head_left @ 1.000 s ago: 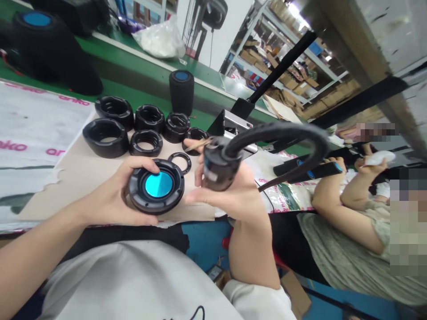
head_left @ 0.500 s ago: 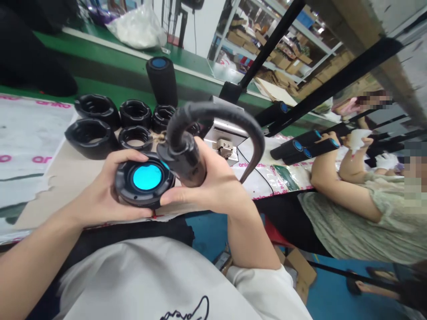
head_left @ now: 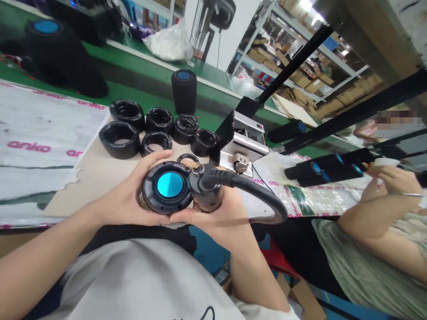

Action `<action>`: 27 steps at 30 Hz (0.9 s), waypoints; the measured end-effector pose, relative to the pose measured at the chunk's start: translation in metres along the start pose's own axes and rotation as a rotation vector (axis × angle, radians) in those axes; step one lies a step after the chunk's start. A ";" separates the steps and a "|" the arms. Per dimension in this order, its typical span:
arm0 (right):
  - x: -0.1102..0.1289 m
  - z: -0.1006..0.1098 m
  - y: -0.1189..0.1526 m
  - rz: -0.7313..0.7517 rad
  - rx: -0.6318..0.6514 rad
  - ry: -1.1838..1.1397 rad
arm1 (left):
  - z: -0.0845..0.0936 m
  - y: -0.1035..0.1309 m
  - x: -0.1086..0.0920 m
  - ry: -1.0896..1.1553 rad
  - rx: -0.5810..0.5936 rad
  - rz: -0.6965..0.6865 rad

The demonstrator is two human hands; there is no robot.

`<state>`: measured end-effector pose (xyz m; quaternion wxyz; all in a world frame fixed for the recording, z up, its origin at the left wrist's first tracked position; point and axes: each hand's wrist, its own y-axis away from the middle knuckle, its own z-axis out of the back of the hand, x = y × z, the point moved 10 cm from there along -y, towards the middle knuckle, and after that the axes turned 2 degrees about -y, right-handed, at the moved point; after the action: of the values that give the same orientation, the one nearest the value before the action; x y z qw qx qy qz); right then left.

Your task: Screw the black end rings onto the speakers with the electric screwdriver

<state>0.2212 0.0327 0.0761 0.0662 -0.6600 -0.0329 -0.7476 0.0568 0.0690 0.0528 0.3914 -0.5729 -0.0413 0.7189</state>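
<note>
Left hand: half curled at lower centre, its digits spread around the rim of a black round piece (head_left: 167,186) with a shiny blue face.
Right hand: just right of it, closed around a dark cylinder (head_left: 206,193) trailing a thick cable (head_left: 265,200).
Black round piece: lower centre, off the surface, blue face up — the cylinder sits at its right edge; contact there I cannot tell.
Black collars (head_left: 120,150): six, left of centre, on a cardboard sheet (head_left: 80,191).
Thin ring (head_left: 187,158): partly hidden behind the hands' work.
Silver device (head_left: 248,153): right of centre.
Upright speaker-like cylinder (head_left: 184,93): upper middle — blue top.
</note>
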 end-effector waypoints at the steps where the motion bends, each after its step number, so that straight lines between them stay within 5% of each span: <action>1: -0.002 0.000 0.000 -0.013 0.020 0.025 | 0.000 0.000 0.000 0.006 0.003 0.000; 12: 0.029 0.002 -0.007 -0.049 0.049 0.330 | -0.004 0.004 0.006 0.130 0.019 -0.004; 23: 0.016 0.005 -0.006 -0.096 0.052 0.299 | -0.008 0.002 0.004 0.253 0.054 -0.013; 27: 0.008 0.006 -0.006 -0.141 0.039 0.259 | -0.001 0.003 0.008 0.250 -0.105 0.061</action>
<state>0.2257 0.0394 0.0851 0.0301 -0.5528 -0.0848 -0.8285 0.0561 0.0719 0.0445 0.3411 -0.6787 -0.0122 0.6503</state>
